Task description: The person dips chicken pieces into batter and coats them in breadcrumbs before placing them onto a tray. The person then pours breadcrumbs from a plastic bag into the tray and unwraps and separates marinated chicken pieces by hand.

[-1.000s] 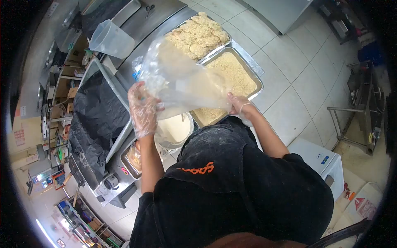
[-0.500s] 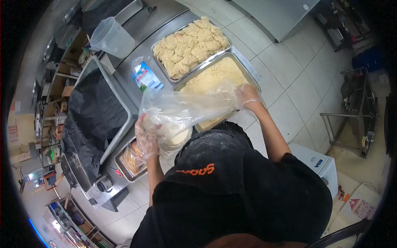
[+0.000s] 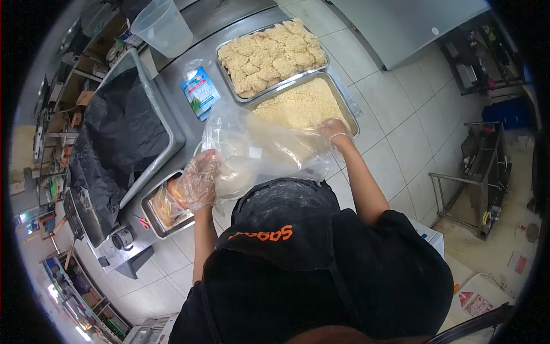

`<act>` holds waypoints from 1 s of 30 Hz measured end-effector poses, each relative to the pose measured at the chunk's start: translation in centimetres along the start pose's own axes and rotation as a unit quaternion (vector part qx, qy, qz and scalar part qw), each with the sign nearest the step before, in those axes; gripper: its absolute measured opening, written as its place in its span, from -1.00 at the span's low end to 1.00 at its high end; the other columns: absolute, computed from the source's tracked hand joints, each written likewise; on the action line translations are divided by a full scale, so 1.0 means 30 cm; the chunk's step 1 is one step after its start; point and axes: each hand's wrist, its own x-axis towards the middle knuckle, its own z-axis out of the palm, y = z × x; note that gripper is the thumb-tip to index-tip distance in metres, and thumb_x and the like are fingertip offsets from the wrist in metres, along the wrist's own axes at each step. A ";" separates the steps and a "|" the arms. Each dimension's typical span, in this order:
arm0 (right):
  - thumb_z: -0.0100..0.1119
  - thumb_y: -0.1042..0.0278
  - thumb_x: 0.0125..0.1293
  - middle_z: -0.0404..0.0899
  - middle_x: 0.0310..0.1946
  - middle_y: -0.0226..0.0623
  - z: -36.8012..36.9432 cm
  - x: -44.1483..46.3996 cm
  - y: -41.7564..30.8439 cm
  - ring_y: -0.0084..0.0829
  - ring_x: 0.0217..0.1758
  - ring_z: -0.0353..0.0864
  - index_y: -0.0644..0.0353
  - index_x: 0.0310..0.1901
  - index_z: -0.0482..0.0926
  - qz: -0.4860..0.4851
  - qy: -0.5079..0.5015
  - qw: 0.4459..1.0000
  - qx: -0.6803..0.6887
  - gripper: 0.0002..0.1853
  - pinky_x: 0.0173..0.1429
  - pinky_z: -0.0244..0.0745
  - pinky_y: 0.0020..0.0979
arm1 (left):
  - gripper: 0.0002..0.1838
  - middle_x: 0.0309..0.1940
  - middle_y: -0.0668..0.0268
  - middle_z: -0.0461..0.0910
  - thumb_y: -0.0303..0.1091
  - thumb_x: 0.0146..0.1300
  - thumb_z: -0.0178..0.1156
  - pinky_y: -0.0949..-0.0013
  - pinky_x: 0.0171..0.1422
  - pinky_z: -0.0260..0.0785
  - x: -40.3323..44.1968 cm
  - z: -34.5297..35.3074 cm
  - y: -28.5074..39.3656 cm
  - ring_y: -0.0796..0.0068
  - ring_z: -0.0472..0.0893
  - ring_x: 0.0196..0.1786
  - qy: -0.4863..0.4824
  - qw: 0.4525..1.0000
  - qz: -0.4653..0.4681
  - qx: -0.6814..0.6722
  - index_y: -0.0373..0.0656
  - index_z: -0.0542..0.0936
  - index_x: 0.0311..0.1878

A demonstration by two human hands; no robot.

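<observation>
A large clear plastic bag point(image 3: 269, 146) is stretched between my two gloved hands. My left hand point(image 3: 201, 179) grips its left end, beside a small metal tray point(image 3: 150, 219) with bagged food. My right hand point(image 3: 334, 131) pinches the other end over the near edge of a metal tray of pale crumbs point(image 3: 306, 103). Behind that lies a tray heaped with crumb-coated pieces point(image 3: 272, 57). Through the bag a round container point(image 3: 234, 172) shows faintly. A blue and white packet point(image 3: 200, 93) lies left of the trays.
On the left stands a grey tub point(image 3: 175, 135) lined with black plastic point(image 3: 117, 135). A clear plastic bucket point(image 3: 163, 28) is at the back. Red-handled scissors point(image 3: 141, 222) and a cup point(image 3: 122, 239) lie near the table's left end. A metal rack point(image 3: 475, 178) stands at right.
The bag has dropped lower and spread wider, now covering the round container. Both hands still hold it. The view has shifted, uncovering more of the packet and the coated pieces.
</observation>
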 end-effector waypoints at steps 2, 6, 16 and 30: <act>0.28 0.31 0.21 0.70 -0.36 -0.16 0.003 0.023 0.013 -0.38 -0.24 0.66 0.28 -0.17 0.69 -0.074 0.062 0.995 -0.007 -0.76 -0.09 0.52 -0.30 | -0.71 -0.17 0.31 0.66 -0.41 0.25 0.31 0.51 -0.10 0.47 -0.022 -0.002 0.064 0.57 0.60 -0.18 0.013 1.000 0.016 -0.010 -0.27 0.62 0.02; 0.26 0.48 0.18 0.69 -0.29 -0.23 -0.051 -0.008 -0.040 -0.43 -0.21 0.65 0.29 -0.03 0.65 -0.132 0.128 0.978 0.102 -0.70 -0.07 0.53 -0.33 | -0.72 -0.08 0.26 0.65 -0.49 0.23 0.29 0.40 0.12 0.42 -0.074 -0.018 0.128 0.40 0.62 -0.07 0.047 0.996 -0.008 -0.082 -0.24 0.62 0.02; 0.23 0.42 0.20 0.65 -0.21 -0.26 -0.029 0.075 0.026 -0.46 -0.20 0.59 0.36 0.08 0.56 -0.007 -0.055 0.994 0.100 -0.60 -0.03 0.49 -0.41 | -0.72 -0.01 0.25 0.61 -0.52 0.23 0.27 0.35 0.24 0.39 -0.038 0.044 -0.074 0.42 0.57 0.09 0.008 0.997 0.080 0.020 -0.22 0.60 0.02; 0.22 0.57 0.19 0.53 -0.13 -0.36 -0.045 0.034 -0.013 -0.49 -0.14 0.58 0.19 -0.03 0.48 -0.119 -0.031 0.898 0.423 -0.71 -0.02 0.51 -0.47 | -0.79 -0.15 0.24 0.67 -0.52 0.15 0.32 0.35 0.13 0.43 -0.051 -0.002 -0.080 0.35 0.64 -0.05 0.092 0.984 0.135 0.072 -0.17 0.70 -0.12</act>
